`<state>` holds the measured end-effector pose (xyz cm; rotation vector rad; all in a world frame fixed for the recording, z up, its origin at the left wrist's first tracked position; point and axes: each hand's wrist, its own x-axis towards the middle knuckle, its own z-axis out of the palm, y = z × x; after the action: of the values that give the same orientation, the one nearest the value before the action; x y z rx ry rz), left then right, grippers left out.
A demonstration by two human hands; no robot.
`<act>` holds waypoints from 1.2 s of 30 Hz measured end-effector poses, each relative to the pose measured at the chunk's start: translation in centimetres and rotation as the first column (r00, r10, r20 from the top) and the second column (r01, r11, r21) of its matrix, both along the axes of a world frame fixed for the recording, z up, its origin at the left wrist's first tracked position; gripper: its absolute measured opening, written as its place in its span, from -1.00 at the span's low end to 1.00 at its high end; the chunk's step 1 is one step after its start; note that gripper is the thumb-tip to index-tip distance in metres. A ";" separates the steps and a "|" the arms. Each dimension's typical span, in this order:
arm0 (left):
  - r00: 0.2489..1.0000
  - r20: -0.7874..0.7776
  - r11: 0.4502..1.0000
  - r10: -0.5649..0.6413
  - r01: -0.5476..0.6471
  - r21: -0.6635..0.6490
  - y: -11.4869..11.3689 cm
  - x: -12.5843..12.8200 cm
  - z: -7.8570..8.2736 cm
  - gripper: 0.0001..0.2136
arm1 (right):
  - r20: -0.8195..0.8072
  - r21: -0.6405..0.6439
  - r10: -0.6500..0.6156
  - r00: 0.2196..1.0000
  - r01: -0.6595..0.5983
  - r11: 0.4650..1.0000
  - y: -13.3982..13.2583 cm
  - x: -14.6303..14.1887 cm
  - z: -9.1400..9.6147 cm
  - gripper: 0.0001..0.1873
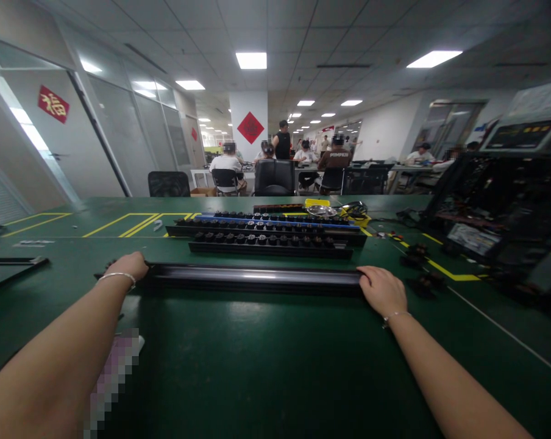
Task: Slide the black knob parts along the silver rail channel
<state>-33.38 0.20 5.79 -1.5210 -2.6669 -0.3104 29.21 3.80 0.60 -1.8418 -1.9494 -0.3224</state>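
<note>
A long black metal rail (257,277) with a shiny face lies across the green table in front of me. My left hand (127,268) has its fingers wrapped over the rail near its left end. At the right end, my right hand (384,288) grips it, thumb on the near side and fingertips partly hidden behind. Just beyond it is a black rail with a row of round black parts (261,241). Further back, similar loaded rails and a blue strip (275,219) lie roughly parallel to it.
A pixelated phone-like object (113,384) lies under my left forearm. Loose black parts (424,281) and a dark open-framed machine (499,201) stand at the right. A yellow tray (316,202) and a metal dish (322,211) sit at the back. Several people sit beyond the table.
</note>
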 end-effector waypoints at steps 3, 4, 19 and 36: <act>1.000 -0.022 0.991 0.017 -0.020 -0.136 0.0 0.5 0.3 -0.83 | -0.009 0.003 0.003 1.000 -0.003 1.000 0.0 0.0 0.0 -0.59; 0.999 -0.030 0.986 0.014 -0.019 -0.164 0.0 0.7 0.4 -0.81 | -0.012 0.005 0.002 1.000 -0.002 1.000 0.0 0.0 0.0 -0.59; 0.996 -0.049 0.968 -0.071 0.057 -0.243 0.1 2.9 1.2 -0.77 | -0.051 -0.007 -0.018 0.999 0.017 1.000 -0.2 -0.3 0.1 -0.59; 0.993 0.006 0.957 -0.114 0.112 -0.267 0.1 5.0 1.6 -0.74 | -0.041 -0.009 -0.034 0.999 0.034 0.999 -0.2 -0.4 0.0 -0.59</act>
<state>-28.43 0.31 7.38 -1.7446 -2.7084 0.0566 28.81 3.63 0.56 -1.8736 -1.8963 -0.2847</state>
